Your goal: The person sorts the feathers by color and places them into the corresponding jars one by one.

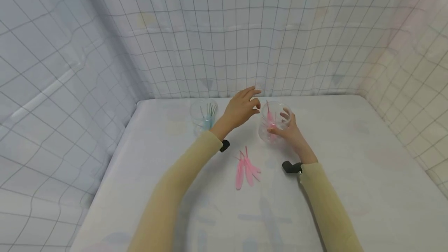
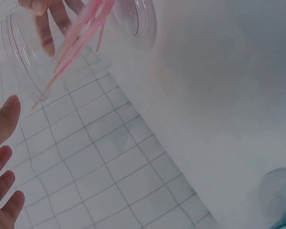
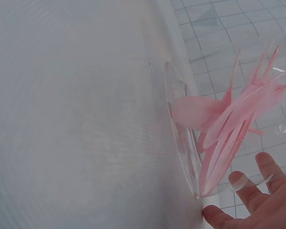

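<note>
My right hand (image 1: 288, 129) holds a clear jar (image 1: 263, 132) on the right, thumb on the near side and fingers around the far side. Several pink feathers (image 3: 233, 129) stand inside this jar, quills upward, one quill reaching above the rim. Just left of the jar's rim hovers my left hand (image 1: 242, 107), fingers loosely bent with nothing between them. In the left wrist view its thumb (image 2: 7, 119) is apart from the rim. More pink feathers (image 1: 248, 170) lie on the table in front of the jar, quills pointing away from me.
A second clear jar (image 1: 196, 112) stands at the back left, behind my left forearm, with blue feathers (image 1: 208, 123) on dark stems. The white table (image 1: 350, 158) ends at a hanging grid-patterned cloth (image 1: 245, 42), which also rises along both sides.
</note>
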